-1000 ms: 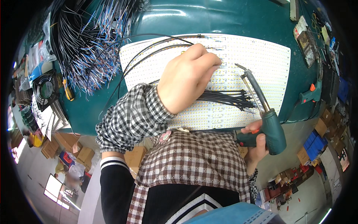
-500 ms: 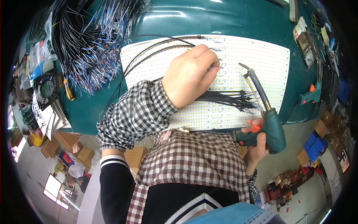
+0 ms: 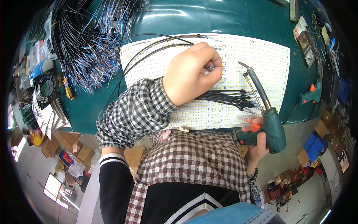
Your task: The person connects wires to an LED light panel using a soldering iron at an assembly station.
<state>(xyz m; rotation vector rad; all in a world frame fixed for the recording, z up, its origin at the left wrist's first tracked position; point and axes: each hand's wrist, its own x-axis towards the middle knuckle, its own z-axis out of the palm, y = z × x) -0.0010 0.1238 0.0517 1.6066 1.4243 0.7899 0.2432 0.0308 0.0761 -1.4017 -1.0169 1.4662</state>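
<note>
The left hand point(image 3: 192, 76) pinches a wire point(image 3: 210, 68), fingertips together, over the board point(image 3: 266, 74) on the surface point(image 3: 231, 16). The right hand point(image 3: 256, 150) closes around the soldering gun point(image 3: 275, 134). Wrist drift could burn the left fingers; a loose pinch could misalign the wire.
</note>
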